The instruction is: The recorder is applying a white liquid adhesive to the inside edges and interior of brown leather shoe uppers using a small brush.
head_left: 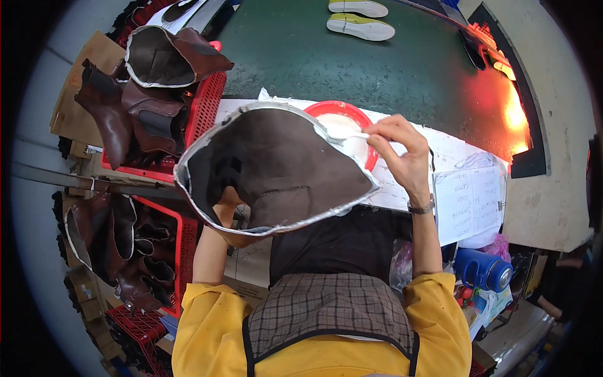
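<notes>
R fingers [396,131]: thumb + index pinching end of a small white tool [353,134], brush or spoon, can't tell which. Its head points L, away from fingertips, by the pale rim of the boot [276,169]; contact unclear.

Boot = work in hand: brown, mouth tipped twd viewer, dark lining showing, pale ragged edge all round. Sits L of R fingers, above the lap. L hand [228,202] seen thru a gap at boot's lower L; its fingers mostly hidden, can't tell if pinching or spread.

Red bowl [331,107] w/ white paste [334,119] just L of R fingers, under the tool, partly behind boot. Stands on white sheet [392,188], near edge of green tabletop [276,66].

Beyond R fingers, across tabletop: pair of yellow-green shoes [361,28], white soles. Orange glow [515,119] up & R of them.

R of R fingers, nearer viewer: open notebook [468,204], handwritten pgs; below that, blue bottle [483,270]. Metal watch or bracelet [421,208] on R wrist.

Well L of R fingers: red basket [207,113] w/ brown boots [103,116]; second red basket [186,251] below, left of L hand, more brown boots inside.
</notes>
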### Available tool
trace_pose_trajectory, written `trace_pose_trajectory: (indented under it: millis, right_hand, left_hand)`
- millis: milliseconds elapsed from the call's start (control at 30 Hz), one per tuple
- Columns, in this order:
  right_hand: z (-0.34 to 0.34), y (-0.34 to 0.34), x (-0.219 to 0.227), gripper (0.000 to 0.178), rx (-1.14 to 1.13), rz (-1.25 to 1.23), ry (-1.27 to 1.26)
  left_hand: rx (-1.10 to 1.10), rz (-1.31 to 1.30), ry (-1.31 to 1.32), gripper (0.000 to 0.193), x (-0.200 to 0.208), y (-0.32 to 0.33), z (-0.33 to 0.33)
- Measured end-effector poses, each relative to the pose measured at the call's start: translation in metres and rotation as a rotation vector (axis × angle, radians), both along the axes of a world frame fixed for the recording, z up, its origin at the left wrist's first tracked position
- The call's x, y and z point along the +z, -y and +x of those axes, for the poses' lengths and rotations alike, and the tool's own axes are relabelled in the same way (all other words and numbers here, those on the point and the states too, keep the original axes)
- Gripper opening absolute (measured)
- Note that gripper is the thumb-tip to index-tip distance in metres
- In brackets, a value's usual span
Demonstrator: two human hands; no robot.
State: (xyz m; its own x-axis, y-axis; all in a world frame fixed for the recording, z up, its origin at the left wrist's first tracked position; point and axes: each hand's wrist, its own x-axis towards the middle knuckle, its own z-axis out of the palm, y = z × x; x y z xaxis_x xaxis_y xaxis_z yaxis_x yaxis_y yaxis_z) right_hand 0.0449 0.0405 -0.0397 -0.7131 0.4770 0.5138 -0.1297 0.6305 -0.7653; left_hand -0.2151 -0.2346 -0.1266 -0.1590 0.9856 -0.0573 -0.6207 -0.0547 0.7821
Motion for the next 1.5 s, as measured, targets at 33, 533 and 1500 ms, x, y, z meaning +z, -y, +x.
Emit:
trace_pose_trajectory:
  millis: [33, 533, 1500]
  right_hand:
    - [-0.005, 0.0, 0.001, 0.011, -0.005, -0.002, 0.003]
    - [-0.048, -0.026, 0.051, 0.017, 0.361, 0.377, 0.022]
    - [0.019, -0.073, -0.161, 0.018, -0.553, -0.625, -0.116]
  left_hand:
    - [-0.039, 0.016, 0.033, 0.121, -0.002, -0.004, 0.002]
    - [-0.46, 0.305, 0.461, 0.123, -0.019, -0.037, 0.081]
    - [0.653, 0.027, -0.766, 0.086, 0.02, -0.27, -0.111]
